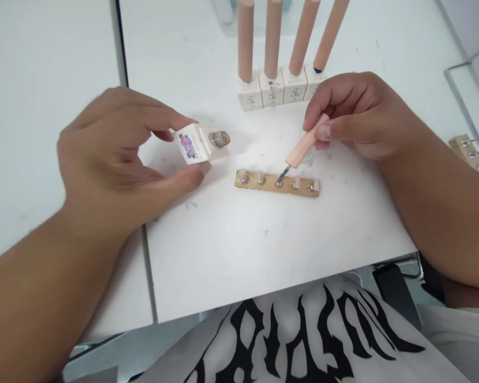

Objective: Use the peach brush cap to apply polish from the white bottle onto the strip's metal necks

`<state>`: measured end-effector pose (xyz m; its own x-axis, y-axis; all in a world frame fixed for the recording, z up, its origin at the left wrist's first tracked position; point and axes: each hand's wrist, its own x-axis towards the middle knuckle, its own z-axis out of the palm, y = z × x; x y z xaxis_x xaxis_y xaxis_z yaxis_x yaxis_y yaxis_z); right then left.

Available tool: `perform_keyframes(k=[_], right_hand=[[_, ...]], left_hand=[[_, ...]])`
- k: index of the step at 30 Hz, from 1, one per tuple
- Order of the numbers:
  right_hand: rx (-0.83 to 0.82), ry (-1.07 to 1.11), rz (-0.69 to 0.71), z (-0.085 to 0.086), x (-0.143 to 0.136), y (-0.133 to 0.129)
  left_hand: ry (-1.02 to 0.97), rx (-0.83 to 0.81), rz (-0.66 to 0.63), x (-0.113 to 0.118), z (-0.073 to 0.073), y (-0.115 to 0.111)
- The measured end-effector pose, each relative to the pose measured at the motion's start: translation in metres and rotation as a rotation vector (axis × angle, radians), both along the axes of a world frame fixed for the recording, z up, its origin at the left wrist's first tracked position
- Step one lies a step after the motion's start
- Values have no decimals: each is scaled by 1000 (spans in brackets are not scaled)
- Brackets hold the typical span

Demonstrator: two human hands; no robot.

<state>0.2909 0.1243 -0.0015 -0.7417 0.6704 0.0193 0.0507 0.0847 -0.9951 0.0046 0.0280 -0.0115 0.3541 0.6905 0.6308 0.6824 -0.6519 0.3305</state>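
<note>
Between thumb and fingers, my left hand (pixel 115 154) grips a white square nail polish bottle (pixel 193 142) with a flower print, tilted, its neck uncapped and pointing right. My right hand (pixel 355 117) pinches the peach handle of a nail polish brush (pixel 301 149). The bristles touch the middle nail tip on a small wooden strip (pixel 269 185), which lies on the table and carries several clear nail tips on round metal mounts. Behind the strip, several white bottles (pixel 272 93) with long peach caps stand side by side.
The white table (pixel 223 255) has a dark seam (pixel 122 58) on the left. At the right edge is another wooden strip (pixel 469 154) with metal mounts, near a bent metal wire frame (pixel 457 69). A translucent container (pixel 259 21) stands at the back.
</note>
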Motion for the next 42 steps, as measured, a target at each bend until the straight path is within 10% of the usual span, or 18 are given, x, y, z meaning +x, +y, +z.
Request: perform_keyframes(k=[42], right_hand=[[167,206,-356,1,-18,-35]], left_hand=[[-45,-100,25,9,1,-7]])
